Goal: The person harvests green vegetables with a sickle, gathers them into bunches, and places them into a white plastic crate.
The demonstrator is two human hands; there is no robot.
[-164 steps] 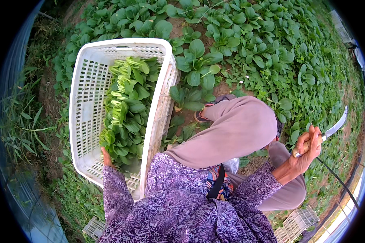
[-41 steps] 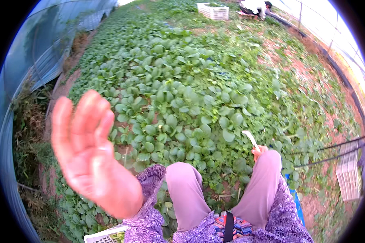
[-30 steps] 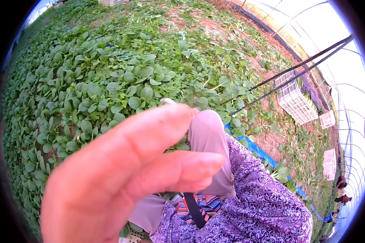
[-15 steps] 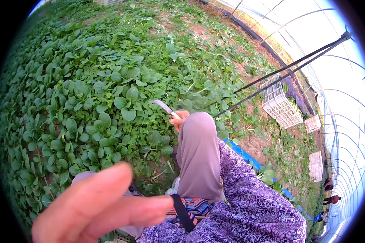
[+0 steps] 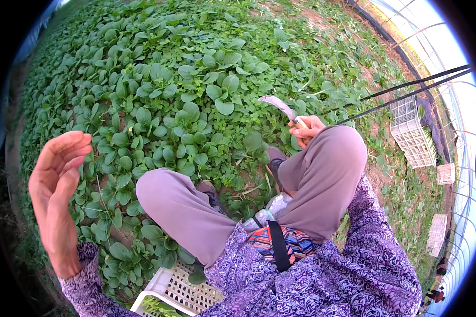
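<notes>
My left hand (image 5: 58,195) is raised at the left over the leafy plants, its fingers loosely curled and apart, with nothing in it. Beyond my right knee, my right hand (image 5: 308,131) grips a sickle (image 5: 281,107) by its pale handle. The curved blade points left above the greens. Part of that hand is hidden behind the knee. Dark green, round-leaved leafy greens (image 5: 188,119) grow thickly ahead of my feet, mixed with finer, lighter green weeds (image 5: 248,124).
By my left hip stands a white plastic crate (image 5: 182,290) with greens inside. Farther right are a tall white crate (image 5: 411,132) holding greens and smaller crates (image 5: 446,173). Black straps (image 5: 407,87) stretch across the right side. Clear sheeting on hoops (image 5: 433,31) walls the greenhouse.
My left hand has moved from close in front of the camera out to the left. The view has shifted, showing both knees and the near crate. The sickle stays in my right hand.
</notes>
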